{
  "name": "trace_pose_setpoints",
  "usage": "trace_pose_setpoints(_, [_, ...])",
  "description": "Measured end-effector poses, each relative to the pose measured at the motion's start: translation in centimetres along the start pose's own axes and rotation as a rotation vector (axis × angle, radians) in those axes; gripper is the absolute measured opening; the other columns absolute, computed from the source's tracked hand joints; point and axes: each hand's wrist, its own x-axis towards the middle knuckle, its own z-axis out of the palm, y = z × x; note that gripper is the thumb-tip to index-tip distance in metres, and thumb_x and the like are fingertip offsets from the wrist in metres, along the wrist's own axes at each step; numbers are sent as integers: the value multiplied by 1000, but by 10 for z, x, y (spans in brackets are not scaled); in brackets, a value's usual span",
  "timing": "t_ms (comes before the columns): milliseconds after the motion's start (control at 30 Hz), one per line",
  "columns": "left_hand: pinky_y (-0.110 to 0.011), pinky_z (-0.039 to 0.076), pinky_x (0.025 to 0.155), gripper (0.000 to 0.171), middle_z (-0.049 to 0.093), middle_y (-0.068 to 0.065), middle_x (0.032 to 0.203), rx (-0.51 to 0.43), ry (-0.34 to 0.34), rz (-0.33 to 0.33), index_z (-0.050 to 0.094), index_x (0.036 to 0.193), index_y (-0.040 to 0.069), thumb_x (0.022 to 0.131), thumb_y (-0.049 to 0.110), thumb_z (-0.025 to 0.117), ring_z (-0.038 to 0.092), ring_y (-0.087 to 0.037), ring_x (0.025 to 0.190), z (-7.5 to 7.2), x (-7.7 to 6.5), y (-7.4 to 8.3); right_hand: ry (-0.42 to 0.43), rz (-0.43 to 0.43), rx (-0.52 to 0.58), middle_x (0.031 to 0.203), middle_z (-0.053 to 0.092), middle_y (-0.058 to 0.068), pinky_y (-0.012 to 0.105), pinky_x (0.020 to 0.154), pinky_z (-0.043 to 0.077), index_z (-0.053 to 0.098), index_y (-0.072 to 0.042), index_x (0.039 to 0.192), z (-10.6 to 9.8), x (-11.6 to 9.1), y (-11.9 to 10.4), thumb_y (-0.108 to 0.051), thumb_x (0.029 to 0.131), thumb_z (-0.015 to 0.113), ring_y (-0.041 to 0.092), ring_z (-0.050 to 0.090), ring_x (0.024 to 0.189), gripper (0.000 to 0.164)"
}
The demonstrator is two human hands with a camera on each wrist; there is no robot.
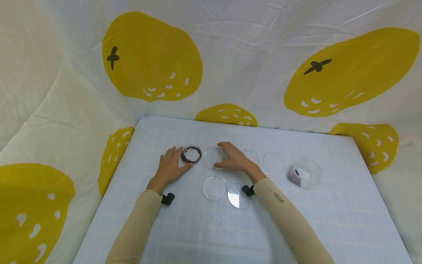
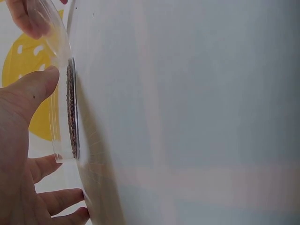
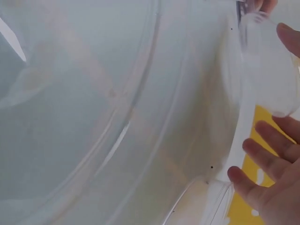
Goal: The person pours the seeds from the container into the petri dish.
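- Beige sleeves (image 1: pixel 290 220) lie nearest in the head view, running up over the pale table cloth (image 1: pixel 184 234), a black wrist device (image 1: pixel 168 198) at each wrist.
- Left hand (image 1: pixel 167 169), in the same view, grips the filled dish (image 1: pixel 191 154), thumb on one side and fingers on the other; brown matter topped with white bits lies inside it.
- Right hand (image 1: pixel 234 158) grasps the held clear dish (image 1: pixel 210 157) by its rim, just right of the filled dish.
- Four other clear dishes (image 1: pixel 214 188) lie on the cloth, two nearer the person and two further right, one partly behind the right hand; beyond them is a clear box (image 1: pixel 310 172) with something dark in it.
- Left thumb (image 2: pixel 44 84) is closest in the left wrist view's grip, set at the filled dish's rim, with a finger at the opposite side. Above, the held clear dish is tilted; whether the two dishes touch, I cannot tell.
- One large clear dish fills the right wrist view's near side; past it, the right thumb (image 3: pixel 289 40) and a finger hold the clear dish at an angle.
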Motion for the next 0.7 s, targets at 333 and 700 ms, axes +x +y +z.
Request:
trace_pose_setpoints(333, [-59,5,105,91,19,-21,147,1,-10,-6,25,145,12,79,68,51,11,-38,135,1,1,-2,31,5,76,140,38,1,39,103,30,37,-13,139,1,5,-2,-55,70,72,18,35,127,88])
trace_pose_setpoints(700, [-59,4,105,89,20,-20,147,-19,-17,-2,26,145,13,79,68,51,11,-37,135,1,1,-4,27,9,207,139,39,-9,41,101,32,35,-21,138,3,11,-2,-53,70,73,15,35,127,84])
